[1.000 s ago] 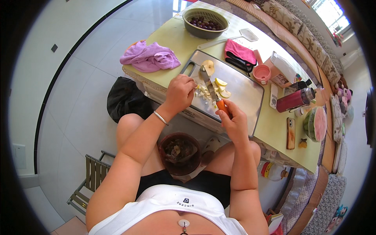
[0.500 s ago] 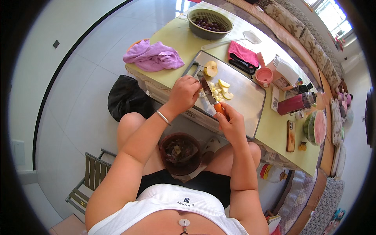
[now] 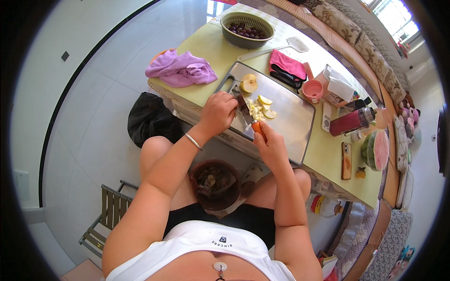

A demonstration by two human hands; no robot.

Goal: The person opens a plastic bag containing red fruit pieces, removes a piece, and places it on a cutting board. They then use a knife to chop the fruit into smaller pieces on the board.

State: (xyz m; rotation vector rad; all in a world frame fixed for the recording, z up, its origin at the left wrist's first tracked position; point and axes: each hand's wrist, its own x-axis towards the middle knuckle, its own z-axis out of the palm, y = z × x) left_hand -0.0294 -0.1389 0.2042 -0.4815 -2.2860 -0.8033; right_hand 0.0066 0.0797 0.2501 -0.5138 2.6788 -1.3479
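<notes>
My right hand (image 3: 273, 146) grips the orange handle of a kitchen knife (image 3: 245, 108), its blade angled away to the far left over a metal cutting board (image 3: 289, 122). At the blade's far end, the bent fingers of my left hand (image 3: 217, 112) are closed on the tip; my hand partly hides the contact. Small chopped pale fruit pieces (image 3: 256, 111) lie along the blade's right side. Just beyond them are several yellow-skinned fruit slices (image 3: 266, 106). Half a yellow fruit (image 3: 249, 83), like an apple or pear, rests near the board's far left corner.
A colander of dark round fruit (image 3: 247, 31) stands at the back. The purple cloth (image 3: 180, 69) lies left; a pink cloth (image 3: 287, 64), pink cup (image 3: 312, 90), bottle (image 3: 350, 122), phone (image 3: 346, 160) and cut watermelon (image 3: 375, 150) sit right. Between my knees is a bin (image 3: 215, 185).
The knife handle has shifted slightly left and toward the far side with my right hand. My left hand stays at the blade's far end. The whole view has moved a little.
</notes>
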